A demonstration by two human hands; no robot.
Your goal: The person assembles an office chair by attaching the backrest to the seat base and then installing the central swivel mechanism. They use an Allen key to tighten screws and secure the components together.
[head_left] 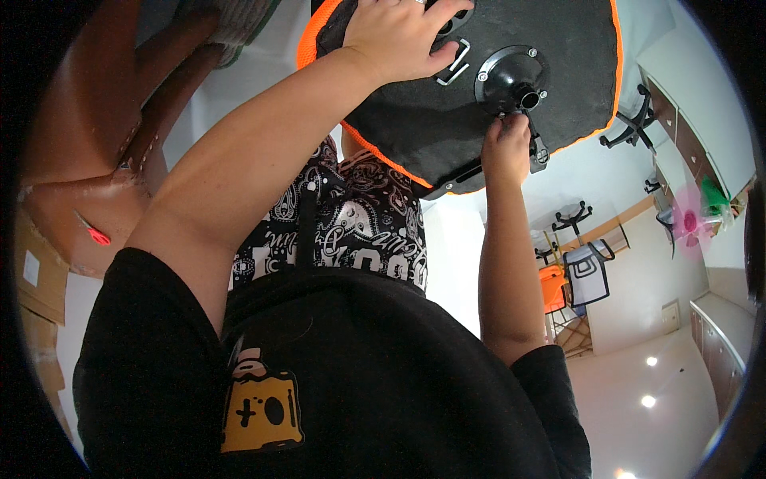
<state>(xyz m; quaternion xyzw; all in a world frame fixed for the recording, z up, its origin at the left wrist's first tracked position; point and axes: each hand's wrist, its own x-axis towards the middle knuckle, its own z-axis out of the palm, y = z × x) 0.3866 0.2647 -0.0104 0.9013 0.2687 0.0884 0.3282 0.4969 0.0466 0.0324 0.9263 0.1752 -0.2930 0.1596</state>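
A black seat cushion (415, 128) with orange edging is turned so its underside faces me, above my lap. A round black plate (519, 68) with several bolts and a short tube socket (529, 97) sits on that underside. My left hand (399, 36) lies on the seat with thumb and index finger apart, beside a black fitting partly out of frame and a metal bracket (456, 65). Just below the plate, my right hand (508, 144) has its fingers pinched together at a lower bolt. What it pinches is hidden. A black lever-like part (538, 148) hangs beside those fingers.
Red-handled scissors (97, 234) lie on a brown surface at left, above cardboard boxes (40, 271). To the right are a black wheeled chair base (634, 124), a black-framed chair (588, 271), an orange chair (552, 289) and a pink flower-like ornament (690, 219).
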